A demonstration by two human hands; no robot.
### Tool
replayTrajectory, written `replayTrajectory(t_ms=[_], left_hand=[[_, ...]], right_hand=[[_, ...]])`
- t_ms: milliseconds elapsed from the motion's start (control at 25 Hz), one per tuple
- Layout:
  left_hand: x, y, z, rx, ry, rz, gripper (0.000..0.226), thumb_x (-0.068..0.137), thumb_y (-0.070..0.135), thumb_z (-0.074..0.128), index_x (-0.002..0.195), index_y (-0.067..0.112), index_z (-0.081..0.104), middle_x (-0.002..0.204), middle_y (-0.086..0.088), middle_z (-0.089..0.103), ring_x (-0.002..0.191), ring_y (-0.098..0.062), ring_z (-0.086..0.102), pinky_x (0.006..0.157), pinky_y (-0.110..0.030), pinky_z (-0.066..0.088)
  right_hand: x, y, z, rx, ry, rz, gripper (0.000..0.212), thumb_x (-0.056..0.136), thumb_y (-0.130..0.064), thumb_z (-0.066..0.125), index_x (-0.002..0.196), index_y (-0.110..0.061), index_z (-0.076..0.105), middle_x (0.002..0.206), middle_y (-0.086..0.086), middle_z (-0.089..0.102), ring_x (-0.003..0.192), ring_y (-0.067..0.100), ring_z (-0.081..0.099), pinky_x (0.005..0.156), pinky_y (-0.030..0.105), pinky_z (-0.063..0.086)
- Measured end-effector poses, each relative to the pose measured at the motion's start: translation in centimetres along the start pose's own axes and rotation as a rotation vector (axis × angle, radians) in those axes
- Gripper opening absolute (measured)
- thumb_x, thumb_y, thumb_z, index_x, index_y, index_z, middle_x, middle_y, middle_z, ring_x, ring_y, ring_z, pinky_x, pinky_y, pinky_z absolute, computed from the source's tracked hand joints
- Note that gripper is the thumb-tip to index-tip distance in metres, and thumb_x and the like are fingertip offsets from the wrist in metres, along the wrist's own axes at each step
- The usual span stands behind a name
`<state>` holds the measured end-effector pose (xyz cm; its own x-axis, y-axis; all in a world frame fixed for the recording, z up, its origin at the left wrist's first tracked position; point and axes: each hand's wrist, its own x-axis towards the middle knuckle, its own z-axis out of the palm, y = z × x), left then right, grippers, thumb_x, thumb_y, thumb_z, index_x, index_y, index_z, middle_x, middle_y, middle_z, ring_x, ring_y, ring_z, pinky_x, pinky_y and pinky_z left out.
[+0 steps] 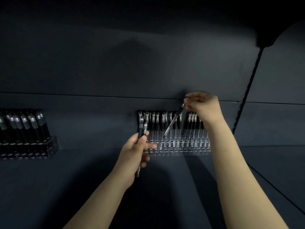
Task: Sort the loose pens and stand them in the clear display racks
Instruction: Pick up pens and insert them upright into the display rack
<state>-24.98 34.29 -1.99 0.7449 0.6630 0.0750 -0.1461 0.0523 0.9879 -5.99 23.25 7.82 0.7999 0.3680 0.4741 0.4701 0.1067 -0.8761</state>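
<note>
While the left hand [136, 152] grips spares [141, 127], the right hand [202, 104] pinches a pen [172, 121] tilted over the rack [181, 150]. It needs straightening next.

Single head-worn wide-angle view, facing forward and down, close to dark shelf [82, 172], clear rack [181, 152] near centre

Long clear plastic display rack [181, 152] was glossy, w/ bright glints along its holed front rows. Slim clear-barrelled plastic pen [172, 121] pinched in right hand [203, 105] & clear-barrelled pens [141, 128] gripped in left hand [135, 151] were shiny & smooth. Standing black-gripped pens [154, 123] had dull, rubbery-looking grips & silvery, metal-looking cones. Smaller clear plastic rack [53, 144] at left was glossy too; its black pens w/ frosted caps [33, 124] looked semi-matt. Dark blue-grey surface [82, 179] & back panel [99, 63] were matt & smooth. Black cord [249, 86] at right looked braided, rough.
</note>
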Motion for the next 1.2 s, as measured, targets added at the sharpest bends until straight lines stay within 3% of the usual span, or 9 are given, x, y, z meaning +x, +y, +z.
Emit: replayTrajectory(t_ms=[240,360,520,640,760,1080,1200], left_hand=[[0.2,-0.2,0.1,-0.005,0.018,-0.040,0.018,0.101,0.024,0.046,0.108,0.009,0.054,0.070,0.004,0.072,0.046,-0.007,0.038,0.041,-0.019,0.027],[0.3,-0.2,0.1,-0.025,0.016,-0.042,0.014,0.101,0.021,0.046,0.107,0.010,0.053,0.074,0.001,0.073,0.048,-0.008,0.039,0.040,-0.019,0.028],[0.3,-0.3,0.0,0.032,-0.004,0.013,0.017,0.102,0.025,0.044,0.112,0.021,0.057,0.083,0.002,0.074,0.052,-0.007,0.046,0.044,-0.020,0.035],[0.1,-0.1,0.0,0.041,-0.005,0.021,0.016,0.102,0.030,0.044,0.110,0.027,0.058,0.077,0.004,0.072,0.047,-0.007,0.044,0.041,-0.020,0.031],[0.0,-0.1,0.0,0.023,-0.008,0.001,0.017,0.102,0.030,0.044,0.108,0.021,0.057,0.068,0.006,0.067,0.046,-0.007,0.038,0.040,-0.018,0.027],[0.1,0.1,0.4,-0.041,-0.027,0.020,0.015,0.102,0.022,0.043,0.103,0.014,0.055,0.069,0.003,0.067,0.049,-0.007,0.041,0.041,-0.021,0.028],[0.1,0.2,0.6,-0.066,-0.041,0.056,0.016,0.103,0.023,0.043,0.104,0.014,0.056,0.070,0.002,0.067,0.050,-0.007,0.045,0.042,-0.020,0.033]], right_hand=[[-0.2,0.5,0.7,-0.177,0.014,-0.116,0.014,0.081,-0.007,0.070,0.081,-0.021,0.066,0.072,0.002,0.069,0.067,0.020,0.068,0.080,0.040,0.058],[-0.4,0.3,1.4,-0.223,-0.010,-0.138,0.010,0.082,-0.008,0.070,0.085,-0.017,0.068,0.077,0.008,0.069,0.072,0.025,0.070,0.078,0.035,0.056],[-0.6,-0.3,1.8,-0.299,-0.075,-0.152,0.009,0.081,-0.008,0.070,0.086,-0.016,0.069,0.076,0.004,0.069,0.067,0.015,0.068,0.068,0.020,0.052],[-0.9,-0.1,2.2,-0.438,-0.158,-0.162,0.009,0.080,-0.010,0.072,0.086,-0.015,0.070,0.076,0.003,0.069,0.070,0.013,0.066,0.069,0.020,0.052],[-1.4,0.5,2.7,-0.559,-0.275,-0.137,0.008,0.080,-0.011,0.072,0.088,-0.014,0.070,0.076,0.004,0.069,0.068,0.015,0.066,0.070,0.023,0.051],[-1.3,-0.3,2.4,-0.413,-0.298,-0.120,0.015,0.078,-0.015,0.076,0.093,-0.017,0.072,0.078,0.004,0.071,0.065,0.011,0.061,0.073,0.027,0.055],[-2.0,-1.3,3.1,-0.264,-0.417,-0.066,0.016,0.079,-0.015,0.076,0.094,-0.010,0.072,0.079,0.006,0.069,0.069,0.012,0.063,0.073,0.029,0.059]])
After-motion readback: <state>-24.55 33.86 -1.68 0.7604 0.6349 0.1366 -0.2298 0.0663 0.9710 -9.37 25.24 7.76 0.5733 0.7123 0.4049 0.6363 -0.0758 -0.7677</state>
